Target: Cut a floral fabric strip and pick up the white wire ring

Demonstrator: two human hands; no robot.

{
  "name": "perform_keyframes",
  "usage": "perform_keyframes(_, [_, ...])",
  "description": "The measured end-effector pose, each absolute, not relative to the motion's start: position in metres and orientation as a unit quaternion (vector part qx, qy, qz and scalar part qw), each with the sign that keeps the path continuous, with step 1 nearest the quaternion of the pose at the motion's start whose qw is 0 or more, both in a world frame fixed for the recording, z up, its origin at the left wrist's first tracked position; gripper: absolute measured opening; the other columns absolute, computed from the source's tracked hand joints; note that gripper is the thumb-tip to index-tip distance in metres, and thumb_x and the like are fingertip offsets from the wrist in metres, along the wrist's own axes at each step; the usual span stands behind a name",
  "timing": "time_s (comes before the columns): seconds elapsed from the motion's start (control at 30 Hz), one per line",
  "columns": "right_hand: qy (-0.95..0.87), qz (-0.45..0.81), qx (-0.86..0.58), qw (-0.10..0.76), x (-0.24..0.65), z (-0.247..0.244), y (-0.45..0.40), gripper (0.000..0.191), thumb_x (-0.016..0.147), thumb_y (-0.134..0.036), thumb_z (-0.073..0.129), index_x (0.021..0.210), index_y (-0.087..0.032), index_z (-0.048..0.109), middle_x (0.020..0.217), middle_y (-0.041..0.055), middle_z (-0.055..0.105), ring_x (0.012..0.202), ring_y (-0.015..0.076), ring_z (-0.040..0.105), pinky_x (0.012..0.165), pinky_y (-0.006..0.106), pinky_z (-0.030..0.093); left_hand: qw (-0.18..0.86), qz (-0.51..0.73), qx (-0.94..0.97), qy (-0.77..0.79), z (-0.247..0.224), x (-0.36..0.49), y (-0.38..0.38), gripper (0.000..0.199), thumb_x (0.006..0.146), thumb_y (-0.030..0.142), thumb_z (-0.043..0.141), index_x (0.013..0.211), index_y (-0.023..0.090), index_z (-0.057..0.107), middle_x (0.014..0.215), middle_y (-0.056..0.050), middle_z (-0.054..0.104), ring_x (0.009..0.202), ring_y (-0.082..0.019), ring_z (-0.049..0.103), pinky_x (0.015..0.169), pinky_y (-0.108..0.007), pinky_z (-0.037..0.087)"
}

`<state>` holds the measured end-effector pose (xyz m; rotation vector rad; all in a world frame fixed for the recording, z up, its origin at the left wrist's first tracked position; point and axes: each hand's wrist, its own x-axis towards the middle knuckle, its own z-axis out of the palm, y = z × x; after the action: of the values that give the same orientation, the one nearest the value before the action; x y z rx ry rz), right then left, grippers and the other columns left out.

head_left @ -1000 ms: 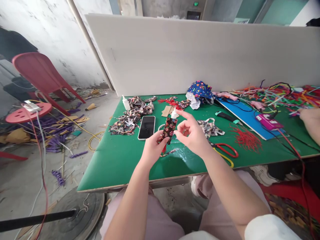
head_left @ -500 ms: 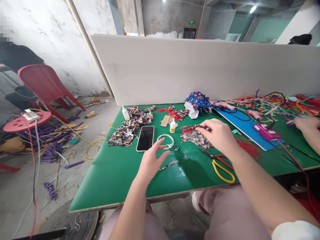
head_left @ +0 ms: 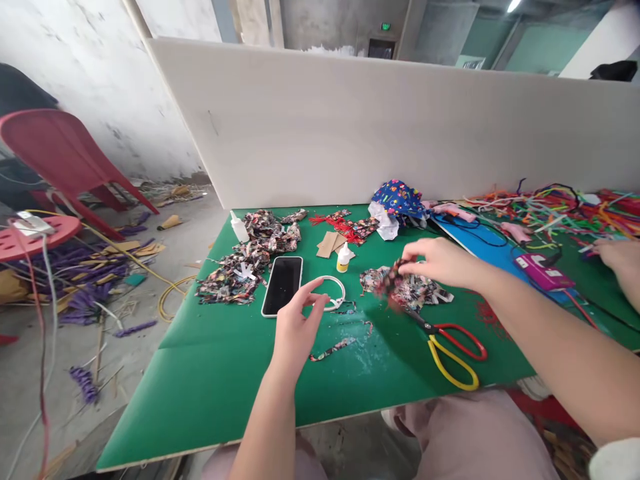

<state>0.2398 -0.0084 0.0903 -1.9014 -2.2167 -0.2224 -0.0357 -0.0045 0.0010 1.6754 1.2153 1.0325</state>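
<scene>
Pinching a fabric piece [head_left: 395, 273] from the scrap pile [head_left: 415, 290], right hand [head_left: 440, 261].
Left hand [head_left: 295, 327] spread loosely, empty, fingertips near white ring [head_left: 333, 293]; scissors [head_left: 450, 343] lying just beside pile.

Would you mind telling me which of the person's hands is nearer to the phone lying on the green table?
Left. The left hand hovers just right of the phone, while the right hand is farther right, on the patterned fabric scraps.
</scene>
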Motion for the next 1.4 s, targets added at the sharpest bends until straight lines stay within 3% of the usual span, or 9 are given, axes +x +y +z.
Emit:
perform_keyframes(0.27, [-0.728, -0.097, -0.660, 0.157, 0.264, 0.082, 0.046, 0.022, 0.074, -0.041, 0.056, 0.077, -0.021, 0.065, 0.076, 0.0048, 0.064, 0.074, 0.0192, 0.056, 0.061, 0.028, 0.035, 0.338, 0.348, 0.723, 0.493, -0.004, -0.042, -0.003, 0.026, 0.084, 0.036, 0.047, 0.104, 0.026, 0.061, 0.085, -0.001, 0.066, 0.072, -0.014, 0.058, 0.054, -0.021, 0.040])
perform_keyframes(0.4, [-0.681, -0.056, -0.683, 0.258, 0.265, 0.087, 0.075, 0.024, 0.072, -0.042, 0.057, 0.072, -0.019, 0.063, 0.064, 0.0014, 0.061, 0.059, 0.0144, 0.051, 0.055, 0.026, 0.034, 0.320, 0.331, 0.747, 0.480, -0.005, -0.043, -0.004, 0.026, 0.085, 0.035, 0.046, 0.104, 0.026, 0.062, 0.087, -0.001, 0.066, 0.070, -0.014, 0.059, 0.056, -0.022, 0.042])
perform_keyframes(0.53, [-0.660, -0.019, -0.672, 0.336, 0.270, 0.086, 0.101, 0.026, 0.069, -0.042, 0.060, 0.068, -0.016, 0.061, 0.061, 0.0010, 0.058, 0.056, 0.0130, 0.050, 0.054, 0.026, 0.036, 0.313, 0.329, 0.752, 0.478, -0.005, -0.046, -0.003, 0.025, 0.085, 0.033, 0.046, 0.104, 0.026, 0.062, 0.091, -0.002, 0.066, 0.076, -0.016, 0.060, 0.059, -0.023, 0.044])
perform_keyframes(0.77, [-0.543, 0.145, -0.685, 0.463, 0.270, 0.066, 0.143, 0.022, 0.065, -0.035, 0.067, 0.071, -0.016, 0.057, 0.053, 0.0002, 0.054, 0.043, 0.0110, 0.048, 0.039, 0.024, 0.035, 0.316, 0.263, 0.781, 0.470, -0.001, -0.048, -0.005, 0.026, 0.086, 0.032, 0.044, 0.104, 0.026, 0.062, 0.092, -0.003, 0.066, 0.086, -0.019, 0.060, 0.072, -0.028, 0.046])
perform_keyframes(0.97, [-0.435, 0.262, -0.644, 0.573, 0.248, 0.064, 0.174, 0.019, 0.068, -0.030, 0.067, 0.067, -0.017, 0.055, 0.061, -0.0009, 0.054, 0.045, 0.0086, 0.053, 0.039, 0.021, 0.044, 0.318, 0.215, 0.800, 0.462, -0.002, -0.048, -0.007, 0.027, 0.086, 0.033, 0.043, 0.105, 0.027, 0.061, 0.094, -0.004, 0.065, 0.086, -0.021, 0.060, 0.071, -0.029, 0.046])
perform_keyframes(1.13, [-0.409, 0.266, -0.645, 0.588, 0.244, 0.045, 0.186, 0.016, 0.075, -0.030, 0.062, 0.072, -0.017, 0.052, 0.060, -0.0029, 0.054, 0.048, 0.0069, 0.055, 0.048, 0.020, 0.050, 0.314, 0.203, 0.801, 0.467, -0.002, -0.046, -0.006, 0.027, 0.086, 0.032, 0.043, 0.106, 0.028, 0.061, 0.092, -0.004, 0.065, 0.085, -0.021, 0.060, 0.072, -0.031, 0.047])
perform_keyframes(1.23, [-0.389, 0.263, -0.679, 0.564, 0.257, 0.024, 0.180, 0.019, 0.072, -0.029, 0.064, 0.068, -0.016, 0.051, 0.053, -0.0025, 0.053, 0.043, 0.0088, 0.053, 0.045, 0.023, 0.049, 0.289, 0.193, 0.821, 0.453, -0.003, -0.045, -0.006, 0.026, 0.086, 0.030, 0.044, 0.104, 0.026, 0.062, 0.092, -0.005, 0.065, 0.087, -0.022, 0.059, 0.076, -0.034, 0.047])
perform_keyframes(1.4, [-0.394, 0.241, -0.715, 0.525, 0.269, 0.005, 0.150, 0.014, 0.071, -0.024, 0.064, 0.069, -0.015, 0.053, 0.055, -0.0012, 0.056, 0.037, 0.0069, 0.047, 0.038, 0.021, 0.041, 0.246, 0.180, 0.850, 0.429, -0.009, -0.044, -0.006, 0.024, 0.085, 0.030, 0.047, 0.092, 0.020, 0.068, 0.115, -0.010, 0.059, 0.114, -0.026, 0.048, 0.096, -0.040, 0.038])
